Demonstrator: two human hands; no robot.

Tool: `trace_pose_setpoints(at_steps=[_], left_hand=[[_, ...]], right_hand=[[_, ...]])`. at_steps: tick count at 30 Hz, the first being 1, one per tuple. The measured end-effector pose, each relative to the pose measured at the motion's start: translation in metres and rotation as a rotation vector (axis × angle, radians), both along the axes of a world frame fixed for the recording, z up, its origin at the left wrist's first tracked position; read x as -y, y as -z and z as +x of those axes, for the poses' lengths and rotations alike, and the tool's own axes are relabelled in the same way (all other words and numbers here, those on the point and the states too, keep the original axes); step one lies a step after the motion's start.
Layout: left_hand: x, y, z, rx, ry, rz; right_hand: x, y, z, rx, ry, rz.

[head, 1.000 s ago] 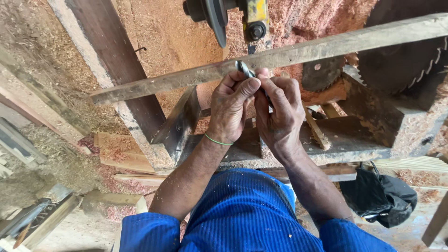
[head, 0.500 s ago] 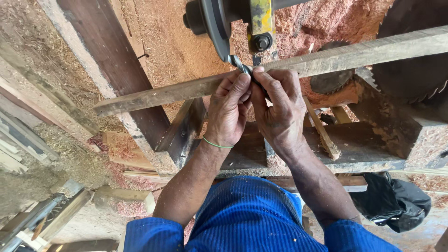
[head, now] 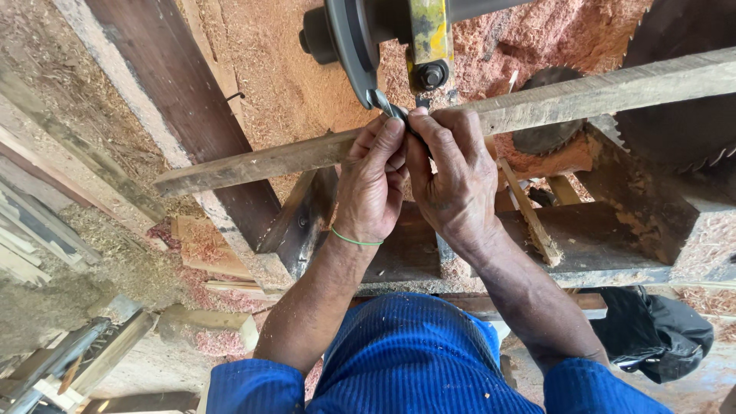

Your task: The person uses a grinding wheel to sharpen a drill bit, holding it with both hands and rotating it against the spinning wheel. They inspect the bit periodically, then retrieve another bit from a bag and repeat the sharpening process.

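Observation:
My left hand (head: 372,180) and my right hand (head: 452,180) are pressed together above a long rough wooden plank (head: 253,162) that runs across the view. Both pinch a small grey metal piece (head: 381,100) at the fingertips. It sits right under a dark round machine part (head: 349,38) with a yellow bracket and bolt (head: 429,73). A green band circles my left wrist. What the metal piece is exactly cannot be made out.
A large circular saw blade (head: 682,123) stands at the right, a smaller toothed blade (head: 548,134) behind the plank. Sawdust covers the bench (head: 261,69). A dark beam (head: 176,100) runs diagonally at the left. Wood offcuts (head: 207,245) and a black bag (head: 659,333) lie lower down.
The view has shifted so the machine part and plank sit lower and larger. My hands have stayed together, lifting the metal piece up to the machine part.

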State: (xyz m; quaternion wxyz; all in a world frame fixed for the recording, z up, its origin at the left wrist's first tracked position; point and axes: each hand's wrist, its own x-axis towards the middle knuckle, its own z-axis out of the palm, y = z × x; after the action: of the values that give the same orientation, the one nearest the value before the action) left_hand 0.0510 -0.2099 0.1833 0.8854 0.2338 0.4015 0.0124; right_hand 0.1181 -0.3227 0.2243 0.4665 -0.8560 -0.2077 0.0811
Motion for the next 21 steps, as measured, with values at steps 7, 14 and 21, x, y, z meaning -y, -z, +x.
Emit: trace_pose_setpoints(at_steps=[7, 14, 21], left_hand=[[0.0025, 0.0056, -0.0062, 0.061, -0.009, -0.004], [0.0026, 0.0041, -0.0043, -0.007, -0.007, 0.002], [0.0004, 0.0023, 0.0012, -0.031, -0.003, 0.017]], right_hand=[[0.0027, -0.0011, 0.0041, 0.016, -0.046, 0.006], [0.0014, -0.0001, 0.0025, 0.026, -0.036, -0.029], [-0.0023, 0.0033, 0.0069, 0.031, -0.039, -0.013]])
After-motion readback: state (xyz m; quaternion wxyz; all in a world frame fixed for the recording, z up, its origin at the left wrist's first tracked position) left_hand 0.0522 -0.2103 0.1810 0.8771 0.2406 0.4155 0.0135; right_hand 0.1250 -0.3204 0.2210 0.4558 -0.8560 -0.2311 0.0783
